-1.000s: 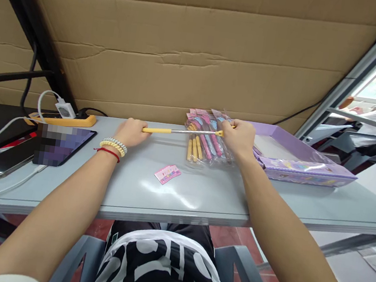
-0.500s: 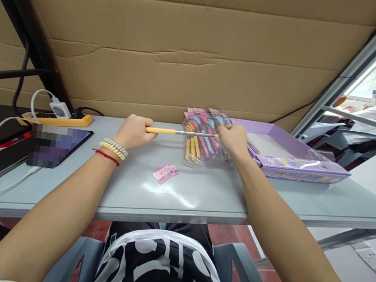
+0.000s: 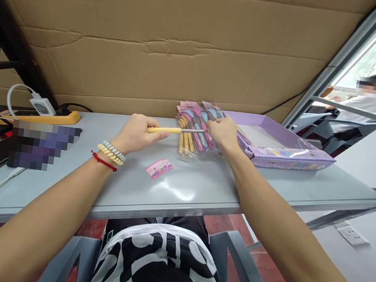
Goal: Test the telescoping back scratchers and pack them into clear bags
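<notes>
My left hand [image 3: 139, 133] is closed around the yellow handle of a telescopic stick [image 3: 164, 130], thumb lying along it. The stick's thin metal shaft points right. My right hand [image 3: 223, 132] is closed on the far end of the shaft and hides the tip. Just behind and beneath the shaft lie clear plastic packs [image 3: 187, 143] of similar sticks with yellow, pink and blue handles. A small pink printed card [image 3: 159, 168] rests on the table in front of them.
An open purple box [image 3: 286, 158] stands right of the packs. A phone [image 3: 42, 146], charging cables and a yellow power strip [image 3: 68, 118] occupy the left side. Cardboard [image 3: 169, 73] backs the grey table [image 3: 124, 197]. Another person [image 3: 371, 104] sits far right.
My hands have come closer together, and the exposed metal shaft is shorter. My left thumb now stretches along the handle. The view has shifted slightly.
</notes>
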Demonstrator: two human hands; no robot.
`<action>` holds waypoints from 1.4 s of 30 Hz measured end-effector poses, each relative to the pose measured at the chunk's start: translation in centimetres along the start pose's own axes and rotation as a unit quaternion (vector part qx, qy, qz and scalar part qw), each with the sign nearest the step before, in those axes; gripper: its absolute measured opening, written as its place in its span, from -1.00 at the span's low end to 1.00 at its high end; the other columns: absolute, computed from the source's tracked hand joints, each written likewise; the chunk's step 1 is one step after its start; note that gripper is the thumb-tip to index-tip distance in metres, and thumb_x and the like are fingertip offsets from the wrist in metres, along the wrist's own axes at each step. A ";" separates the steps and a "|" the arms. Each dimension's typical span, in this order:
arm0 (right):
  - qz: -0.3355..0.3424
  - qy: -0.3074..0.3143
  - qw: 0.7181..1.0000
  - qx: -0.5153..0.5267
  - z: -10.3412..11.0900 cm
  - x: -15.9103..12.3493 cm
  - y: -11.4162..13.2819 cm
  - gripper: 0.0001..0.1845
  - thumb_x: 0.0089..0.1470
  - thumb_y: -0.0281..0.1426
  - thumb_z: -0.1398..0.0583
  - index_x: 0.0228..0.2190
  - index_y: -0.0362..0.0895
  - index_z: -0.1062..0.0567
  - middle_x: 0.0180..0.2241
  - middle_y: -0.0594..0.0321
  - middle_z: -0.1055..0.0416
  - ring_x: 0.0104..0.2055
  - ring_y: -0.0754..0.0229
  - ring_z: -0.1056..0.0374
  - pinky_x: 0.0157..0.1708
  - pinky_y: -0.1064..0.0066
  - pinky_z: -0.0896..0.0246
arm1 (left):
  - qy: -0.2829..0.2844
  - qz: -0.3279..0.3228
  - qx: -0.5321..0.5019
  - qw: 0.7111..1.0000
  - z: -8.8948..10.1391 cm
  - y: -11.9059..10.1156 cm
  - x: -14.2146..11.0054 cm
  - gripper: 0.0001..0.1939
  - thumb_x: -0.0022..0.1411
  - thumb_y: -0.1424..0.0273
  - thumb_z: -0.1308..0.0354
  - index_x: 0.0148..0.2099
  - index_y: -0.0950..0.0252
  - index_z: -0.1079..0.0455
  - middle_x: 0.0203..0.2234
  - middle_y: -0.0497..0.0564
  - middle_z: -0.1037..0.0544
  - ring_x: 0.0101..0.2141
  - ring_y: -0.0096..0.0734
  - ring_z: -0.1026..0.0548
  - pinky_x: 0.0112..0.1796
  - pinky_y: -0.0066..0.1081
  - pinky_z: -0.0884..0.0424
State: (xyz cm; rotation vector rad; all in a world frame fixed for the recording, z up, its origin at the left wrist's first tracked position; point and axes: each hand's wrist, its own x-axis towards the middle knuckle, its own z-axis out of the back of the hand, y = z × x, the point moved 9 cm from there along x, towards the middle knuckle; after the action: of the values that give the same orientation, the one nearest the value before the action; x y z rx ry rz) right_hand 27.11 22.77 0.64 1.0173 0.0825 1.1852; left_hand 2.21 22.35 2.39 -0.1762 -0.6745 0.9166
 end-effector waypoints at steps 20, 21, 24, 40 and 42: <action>0.009 0.027 1.000 -0.002 -0.6 -1.0 1.9 -0.72 -0.26 -0.42 -0.10 -0.80 -0.06 -0.08 -0.76 0.33 0.05 -0.60 0.28 0.05 -0.55 0.37 0.13 | -0.098 -0.017 0.030 0.995 1.3 -4.0 -2.2 -0.66 0.13 0.13 -0.14 -0.42 0.27 -0.57 -0.77 -0.10 -0.35 -0.65 -0.52 -0.23 -0.59 -0.42 -0.09; 0.011 0.027 1.000 0.002 -0.5 -1.0 2.0 -0.72 -0.26 -0.42 -0.10 -0.80 -0.06 -0.07 -0.76 0.34 0.06 -0.60 0.29 0.06 -0.56 0.37 0.15 | -0.103 -0.017 0.032 0.994 1.3 -4.0 -2.2 -0.67 0.12 0.13 -0.14 -0.41 0.27 -0.58 -0.76 -0.10 -0.36 -0.66 -0.52 -0.24 -0.59 -0.42 -0.10; 0.012 0.027 1.000 0.009 -0.4 -1.1 2.1 -0.74 -0.28 -0.44 -0.09 -0.79 -0.06 -0.07 -0.76 0.35 0.07 -0.60 0.30 0.10 -0.57 0.38 0.19 | -0.118 -0.018 0.030 0.992 1.3 -4.2 -2.4 -0.70 0.10 0.16 -0.16 -0.43 0.26 -0.58 -0.74 -0.09 -0.41 -0.67 -0.53 -0.23 -0.59 -0.43 -0.11; 0.027 0.003 0.999 0.038 0.0 -1.3 2.6 -0.69 -0.26 -0.49 -0.10 -0.78 -0.09 -0.04 -0.75 0.40 0.15 -0.59 0.35 0.17 -0.55 0.39 0.23 | -0.152 -0.044 -0.002 0.987 1.0 -4.5 -2.6 -0.72 0.08 0.20 -0.19 -0.47 0.30 -0.56 -0.75 -0.10 -0.38 -0.68 -0.56 -0.19 -0.56 -0.43 -0.11; 0.033 0.004 0.999 0.042 0.1 -1.3 2.7 -0.67 -0.25 -0.48 -0.12 -0.78 -0.09 -0.03 -0.75 0.41 0.16 -0.59 0.36 0.18 -0.56 0.39 0.22 | -0.151 -0.048 -0.005 0.987 0.7 -4.2 -2.4 -0.72 0.08 0.20 -0.18 -0.46 0.31 -0.55 -0.74 -0.10 -0.38 -0.67 -0.56 -0.20 -0.55 -0.43 -0.11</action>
State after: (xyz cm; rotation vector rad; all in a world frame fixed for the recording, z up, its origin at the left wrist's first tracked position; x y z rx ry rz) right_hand 24.65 21.67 1.99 1.0965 0.1070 1.2547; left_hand 3.58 17.81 3.54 -0.0119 -0.9593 0.8557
